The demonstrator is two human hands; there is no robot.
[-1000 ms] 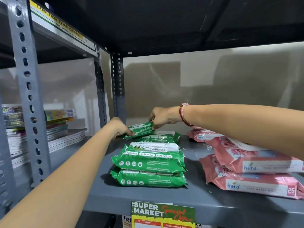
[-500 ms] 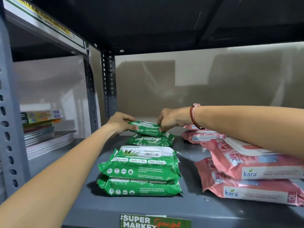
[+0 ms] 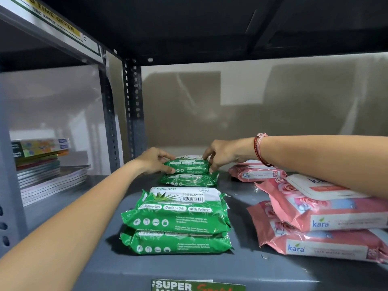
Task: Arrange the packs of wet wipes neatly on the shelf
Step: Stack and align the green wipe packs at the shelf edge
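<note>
From the head camera, a glossy, crinkled green pack (image 3: 187, 165) of wet wipes, flat and pillow-shaped, lies on a second green pack (image 3: 189, 180) at the back of the grey metal shelf (image 3: 241, 267). The left hand (image 3: 154, 161) pinches its left end and the right hand (image 3: 223, 153) its right end, fingers closed on the wrapper. A front green stack (image 3: 176, 219) sits nearer; pink packs (image 3: 319, 217) lie under the right forearm. Books (image 3: 44, 166) fill the neighbouring bay.

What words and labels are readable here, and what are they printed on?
"ORIGAMI", "Gentle on Skin", "Mildly Perfumed": front green pack
"kara": pink packs
"SUPER": shelf-edge sign
"TIME OFFER": upper shelf strip
Fine print, barcode digits and book spines: too small or blurred.
</note>
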